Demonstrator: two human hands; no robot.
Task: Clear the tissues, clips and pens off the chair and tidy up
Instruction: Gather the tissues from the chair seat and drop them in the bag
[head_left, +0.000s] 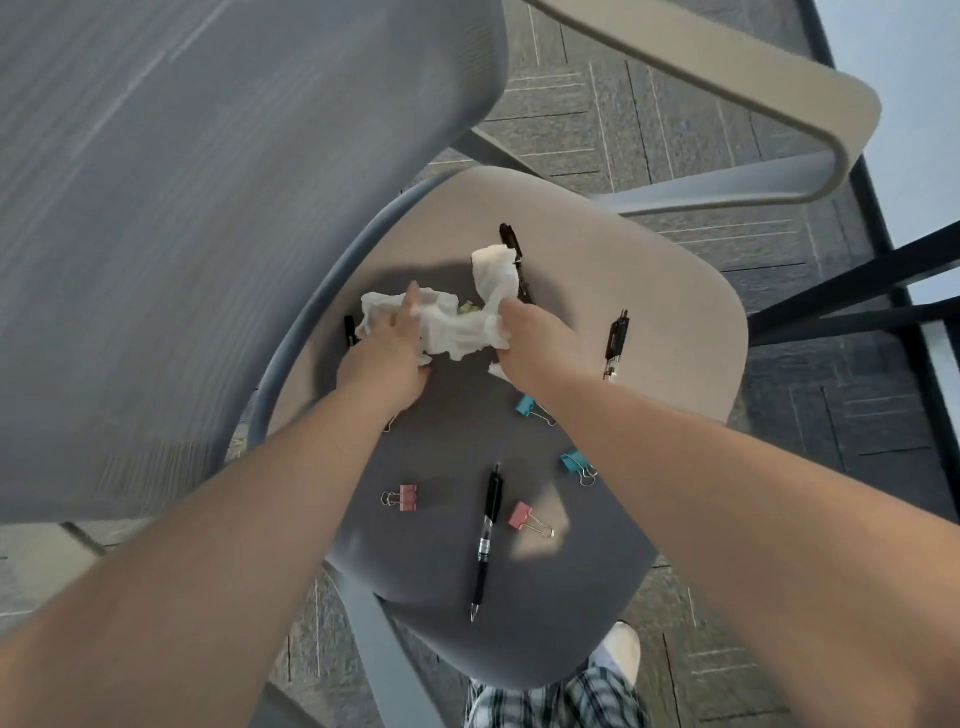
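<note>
On the grey chair seat (649, 291) lies a crumpled white tissue (457, 327), and both hands are on it. My left hand (387, 358) presses its left part; my right hand (530, 348) grips its right part, which rises to a white tuft (493, 270). Black pens lie near the front (488, 535), at the right (615, 343) and behind the tissue (511, 241). Two pink clips (402, 497) (524, 517) and two blue clips (530, 407) (576, 463) are scattered on the seat. A black object (349, 330) peeks out left of the tissue.
The chair's mesh backrest (208, 208) rises at the left, and a curved armrest (727, 93) arcs over the far right. Patterned grey carpet (857, 415) surrounds the chair. Dark table legs (857, 291) stand at the right. My plaid trouser leg and white shoe (621, 652) are below the seat.
</note>
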